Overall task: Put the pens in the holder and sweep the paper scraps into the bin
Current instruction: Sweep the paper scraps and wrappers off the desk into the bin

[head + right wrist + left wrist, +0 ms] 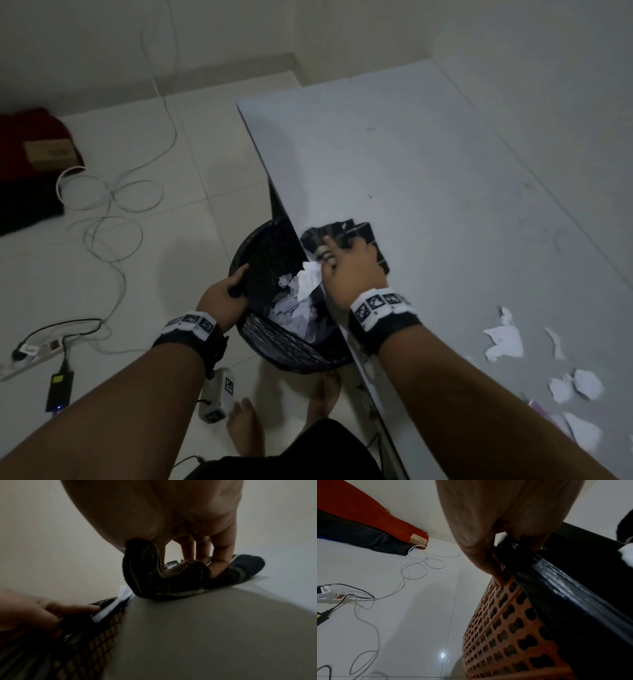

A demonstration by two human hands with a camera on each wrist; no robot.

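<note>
My left hand (227, 291) grips the rim of a perforated bin (291, 346) lined with a black bag, held tilted against the grey table's left edge (298, 240). In the left wrist view the fingers (489, 563) curl over the bin's black rim (556, 588). My right hand (349, 263) holds a dark checked cloth (342, 233) at the table edge, fingers (219, 555) pressing it down. White paper scraps (305, 284) tumble off the edge into the bin, where more lie. Other scraps (507, 339) rest on the table at the right. No pens or holder in view.
White cables (113, 205) loop across the tiled floor at the left, beside a power strip (34, 349) and a black adapter (60, 390). A red and black cushion (30, 164) lies by the wall. My bare feet (246, 428) stand below the bin.
</note>
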